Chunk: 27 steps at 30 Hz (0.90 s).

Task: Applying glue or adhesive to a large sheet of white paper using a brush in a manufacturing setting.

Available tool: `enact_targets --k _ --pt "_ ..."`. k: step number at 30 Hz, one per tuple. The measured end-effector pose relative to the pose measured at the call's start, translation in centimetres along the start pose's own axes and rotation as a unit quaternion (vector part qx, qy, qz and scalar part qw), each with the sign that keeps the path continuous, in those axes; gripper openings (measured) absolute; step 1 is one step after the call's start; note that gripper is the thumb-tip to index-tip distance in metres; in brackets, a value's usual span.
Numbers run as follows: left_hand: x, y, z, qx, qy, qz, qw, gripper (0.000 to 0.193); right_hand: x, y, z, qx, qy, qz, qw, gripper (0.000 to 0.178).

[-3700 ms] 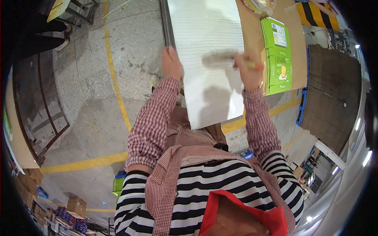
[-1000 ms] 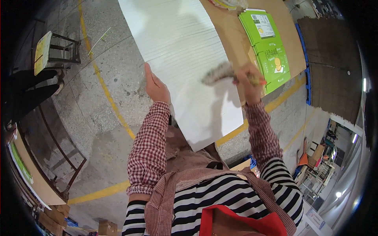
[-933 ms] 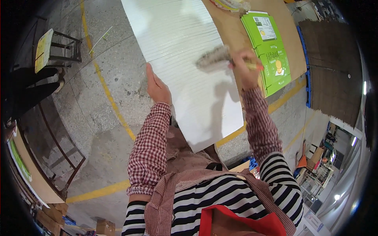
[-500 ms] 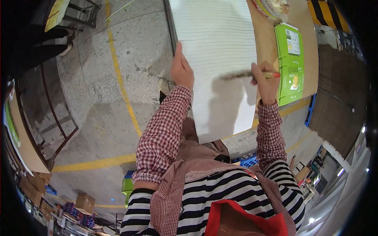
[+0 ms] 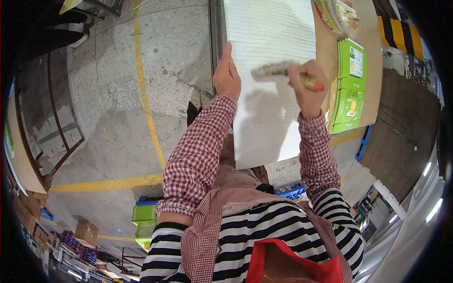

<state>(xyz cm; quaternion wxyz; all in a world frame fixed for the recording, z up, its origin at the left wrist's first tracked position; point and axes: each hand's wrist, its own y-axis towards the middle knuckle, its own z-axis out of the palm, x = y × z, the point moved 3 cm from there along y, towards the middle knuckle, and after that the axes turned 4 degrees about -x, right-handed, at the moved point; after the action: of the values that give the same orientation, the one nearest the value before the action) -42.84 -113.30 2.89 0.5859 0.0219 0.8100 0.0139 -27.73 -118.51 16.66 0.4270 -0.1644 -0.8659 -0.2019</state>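
As the white sheets [image 5: 269,137] are lying lengthwise on a brown-topped table [image 5: 325,47], their plain near end is facing the person's apron [image 5: 238,179], and their overlapped edges are forming narrow ridges farther up. Handling, by judgement: probably light, thin and bendable, likely creasing or sliding on one another; the long side edges are offering the best hold. Right hand [image 5: 309,89], over the sheets' right margin: fingers are clasping the handle of a brush [image 5: 278,70], whose blurred bristles are pointing leftward across the sheets; contact is not clear. Left hand [image 5: 227,78], against the sheets' left edge: fingers are extending straight, gripping nothing visible. Flat green cartons [image 5: 349,87], right of the sheets: lying stacked. Clear plastic bag [image 5: 337,16], right of the sheets' far part: holding indistinct contents. Yellow-and-black striped panel [image 5: 401,35], well right of the sheets: standing past the table.
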Motion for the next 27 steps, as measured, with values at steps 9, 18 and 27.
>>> enact_targets --k 9,18,27 --pt "0.5 -0.3 0.3 -0.031 -0.012 0.015 0.999 0.043 0.8 -0.8 0.7 -0.005 -0.035 -0.096 0.995 0.016" --pt "0.6 -0.4 1.1 -0.026 -0.024 0.017 0.999 0.042 -0.9 2.0 1.2 -0.068 0.021 -0.075 0.995 0.014" --pt "0.5 -0.3 0.6 0.001 -0.025 0.014 1.0 0.037 0.0 -7.5 -2.7 0.004 -0.048 -0.061 0.997 0.011"
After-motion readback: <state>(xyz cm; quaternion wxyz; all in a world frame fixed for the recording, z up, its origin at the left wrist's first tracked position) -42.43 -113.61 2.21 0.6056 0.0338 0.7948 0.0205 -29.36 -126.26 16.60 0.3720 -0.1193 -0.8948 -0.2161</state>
